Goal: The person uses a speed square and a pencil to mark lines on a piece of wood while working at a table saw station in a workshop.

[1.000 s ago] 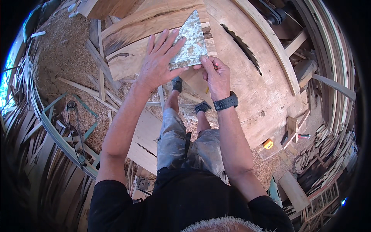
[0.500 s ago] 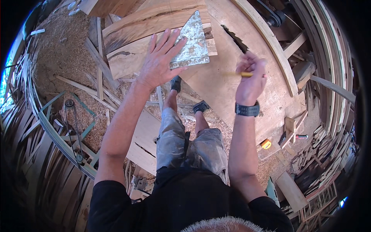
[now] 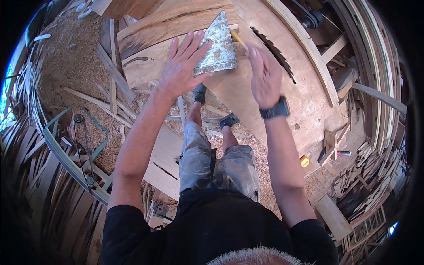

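My left hand (image 3: pixel 183 66) lies flat with fingers spread. Its palm rests over a pale board (image 3: pixel 137 73), and its fingertips press on a worn metal triangular square (image 3: pixel 218 48). My right hand (image 3: pixel 266 75), a watch on its wrist, pinches a yellow pencil (image 3: pixel 238 38). The pencil's far end is at the right edge of the square, over the end of the boards. Beyond the pale board lies a browner plank (image 3: pixel 176 26) with dark grain streaks.
Right of my right hand, a toothed saw blade (image 3: pixel 276 54) shows in a slot of the plywood table (image 3: pixel 304 112). A long wooden strip (image 3: pixel 304 42) runs along its far right side. A yellow tape measure (image 3: pixel 304 161) sits near the front edge. Wood offcuts and shavings surround the table.
My right hand has moved left and away from me, bringing the pencil from above the tabletop to the square's edge. My left hand and the square stay nearly in place.
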### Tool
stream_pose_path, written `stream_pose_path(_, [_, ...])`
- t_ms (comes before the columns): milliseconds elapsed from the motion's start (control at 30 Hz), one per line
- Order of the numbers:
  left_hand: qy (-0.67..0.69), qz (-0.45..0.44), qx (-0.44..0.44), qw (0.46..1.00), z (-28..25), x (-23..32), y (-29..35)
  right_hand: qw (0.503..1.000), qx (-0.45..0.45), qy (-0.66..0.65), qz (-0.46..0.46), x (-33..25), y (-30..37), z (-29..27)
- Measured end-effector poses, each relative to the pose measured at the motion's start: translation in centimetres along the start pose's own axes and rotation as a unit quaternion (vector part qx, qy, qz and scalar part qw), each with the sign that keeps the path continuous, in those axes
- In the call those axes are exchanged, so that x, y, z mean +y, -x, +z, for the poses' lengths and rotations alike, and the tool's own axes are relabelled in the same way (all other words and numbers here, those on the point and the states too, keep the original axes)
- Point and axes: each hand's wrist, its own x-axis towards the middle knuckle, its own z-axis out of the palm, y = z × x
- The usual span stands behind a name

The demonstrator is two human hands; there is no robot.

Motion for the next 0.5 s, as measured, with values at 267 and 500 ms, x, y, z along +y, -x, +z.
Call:
stream_pose_path(267, [-0.001,0.002,0.006,1.000,0.1,-0.2,0.1,0.985,-0.041,0.026,0.167,-0.8,8.7,-5.2])
stream_pose_path(500, [0.009,0.037,0.073,0.997,1.1,0.4,1.7,0.966,-0.028,-0.109,0.232,0.7,8.2,-1.9])
